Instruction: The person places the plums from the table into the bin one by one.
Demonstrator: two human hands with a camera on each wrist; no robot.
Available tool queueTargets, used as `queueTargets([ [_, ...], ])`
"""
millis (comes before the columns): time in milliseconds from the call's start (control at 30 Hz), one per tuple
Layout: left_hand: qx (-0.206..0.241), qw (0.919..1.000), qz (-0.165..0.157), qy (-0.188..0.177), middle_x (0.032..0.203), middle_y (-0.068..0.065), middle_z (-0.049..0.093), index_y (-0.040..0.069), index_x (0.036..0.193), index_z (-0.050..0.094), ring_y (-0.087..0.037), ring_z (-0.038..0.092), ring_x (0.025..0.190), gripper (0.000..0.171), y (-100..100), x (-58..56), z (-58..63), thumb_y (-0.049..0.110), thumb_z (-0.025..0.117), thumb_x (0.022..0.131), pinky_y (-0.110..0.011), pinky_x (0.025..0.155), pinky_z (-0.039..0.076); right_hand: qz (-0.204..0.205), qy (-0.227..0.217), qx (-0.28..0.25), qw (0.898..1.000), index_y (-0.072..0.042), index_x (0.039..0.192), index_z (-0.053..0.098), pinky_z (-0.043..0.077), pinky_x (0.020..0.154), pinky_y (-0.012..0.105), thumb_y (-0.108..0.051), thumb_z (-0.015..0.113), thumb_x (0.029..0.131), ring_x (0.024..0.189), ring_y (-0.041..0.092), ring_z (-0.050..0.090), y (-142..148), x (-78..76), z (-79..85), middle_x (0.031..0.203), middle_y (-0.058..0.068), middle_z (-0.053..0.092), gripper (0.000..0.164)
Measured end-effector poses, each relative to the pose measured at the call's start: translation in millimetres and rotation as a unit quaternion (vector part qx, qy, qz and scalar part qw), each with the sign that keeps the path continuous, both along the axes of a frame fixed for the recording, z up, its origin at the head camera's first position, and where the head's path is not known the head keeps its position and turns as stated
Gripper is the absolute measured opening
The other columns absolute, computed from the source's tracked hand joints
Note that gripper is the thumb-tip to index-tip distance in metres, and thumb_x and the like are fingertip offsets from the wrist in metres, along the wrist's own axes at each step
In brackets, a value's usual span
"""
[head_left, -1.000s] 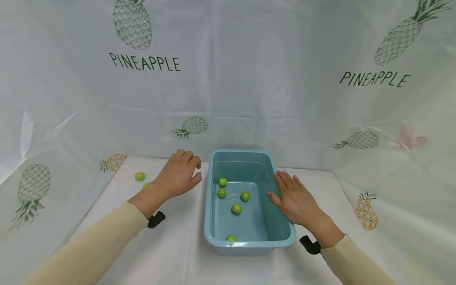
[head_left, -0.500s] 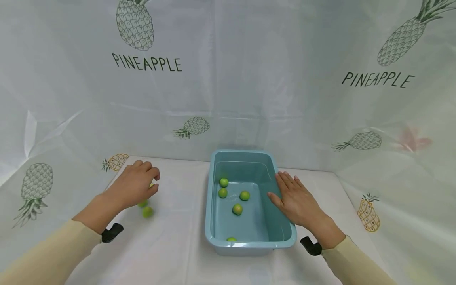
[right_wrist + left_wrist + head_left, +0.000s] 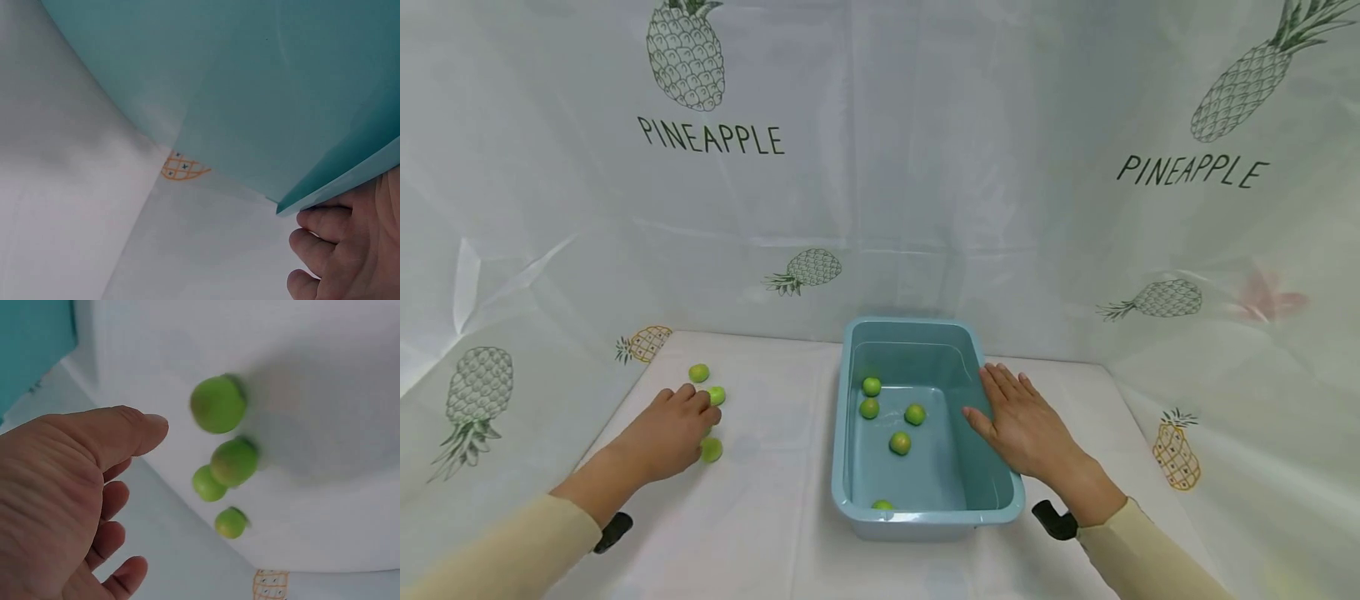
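Note:
In the head view my left hand (image 3: 668, 433) reaches low among small round green fruits like limes on the left of the table. One lime (image 3: 698, 372) lies beyond the fingers, another lime (image 3: 717, 396) right at them, and a nearer lime (image 3: 711, 450) by the thumb side. Seen from the left wrist, the thumb (image 3: 147, 431) is stretched out and the fingers are bent, with a gap to the nearest lime (image 3: 219, 404). My right hand (image 3: 1026, 425) rests with straight fingers along the right rim of a blue plastic basin (image 3: 842, 433).
Several limes lie inside the basin, including one lime (image 3: 900, 442) on its floor. A white cloth (image 3: 760, 500) covers the table. Behind it hangs a pale plastic sheet (image 3: 910, 167) printed with pineapples.
My left hand has moved left from beside the basin to the limes on the table, then lowered among them. The right hand has stayed on the basin's rim.

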State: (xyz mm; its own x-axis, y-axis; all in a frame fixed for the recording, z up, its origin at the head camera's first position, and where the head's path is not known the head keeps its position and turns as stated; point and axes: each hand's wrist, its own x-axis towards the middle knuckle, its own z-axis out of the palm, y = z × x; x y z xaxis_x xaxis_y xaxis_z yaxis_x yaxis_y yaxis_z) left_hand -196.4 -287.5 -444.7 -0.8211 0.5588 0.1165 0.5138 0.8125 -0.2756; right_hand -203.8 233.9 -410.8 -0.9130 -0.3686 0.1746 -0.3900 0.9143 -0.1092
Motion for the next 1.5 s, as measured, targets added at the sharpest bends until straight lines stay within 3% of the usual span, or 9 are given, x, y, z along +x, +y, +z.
queueTargets([
  [167,-0.037,0.9992,-0.008,0.013,0.093,-0.003,0.055,0.010,0.100,0.067,-0.023,0.043,0.087,0.030,-0.8,-1.5,-16.5,0.015,0.086,0.077,-0.039,0.074,0.039,-0.002,-0.002,-0.005,1.000,0.009,0.158,0.035,0.025,0.125,0.065,-0.047,0.051,0.108,0.155,0.048,0.032,0.4,-1.0,-1.9,0.165,0.028,0.038,0.077],
  [500,-0.077,0.9970,0.000,-0.011,0.101,-0.007,0.060,0.009,0.103,0.069,-0.025,0.045,0.090,0.034,-2.2,-5.0,-29.8,0.022,0.088,0.077,-0.042,0.079,0.041,-0.005,0.001,-0.016,1.000,0.009,0.158,0.037,0.026,0.124,0.065,-0.046,0.051,0.108,0.154,0.048,0.034,0.0,-0.8,-2.1,0.164,0.028,0.040,0.076],
  [800,-0.091,0.9959,-0.006,-0.002,0.094,-0.004,0.056,0.010,0.099,0.069,-0.025,0.042,0.090,0.026,-1.4,-10.2,-33.8,0.022,0.085,0.082,-0.041,0.079,0.040,-0.005,-0.007,-0.020,1.000,0.009,0.158,0.036,0.024,0.125,0.064,-0.046,0.050,0.108,0.155,0.048,0.033,1.1,-1.2,-3.9,0.165,0.027,0.038,0.076],
  [1133,-0.097,0.9952,-0.002,-0.014,0.099,-0.006,0.060,0.010,0.101,0.070,-0.026,0.044,0.093,0.025,2.4,-18.1,-39.2,0.023,0.083,0.085,-0.042,0.082,0.040,-0.006,-0.007,-0.026,1.000,0.009,0.158,0.036,0.025,0.124,0.065,-0.046,0.051,0.108,0.155,0.048,0.033,2.0,-2.1,-5.7,0.164,0.027,0.039,0.075],
  [1300,-0.090,0.9955,-0.022,0.019,0.095,-0.007,0.056,0.007,0.099,0.065,-0.028,0.044,0.092,0.026,5.4,-22.9,-42.6,0.024,0.077,0.083,-0.045,0.082,0.040,-0.007,-0.006,-0.029,1.000,0.009,0.158,0.037,0.026,0.124,0.066,-0.047,0.052,0.108,0.154,0.048,0.034,2.5,-1.3,-6.0,0.164,0.028,0.039,0.076],
  [1500,-0.065,0.9952,-0.042,0.061,0.089,-0.007,0.047,0.007,0.093,0.056,-0.029,0.042,0.089,0.039,7.2,-32.0,-47.8,0.036,0.077,0.077,-0.048,0.084,0.040,-0.006,-0.007,-0.033,0.999,0.008,0.158,0.037,0.025,0.124,0.065,-0.047,0.050,0.109,0.154,0.048,0.034,2.9,-1.2,-5.1,0.164,0.027,0.039,0.075],
])
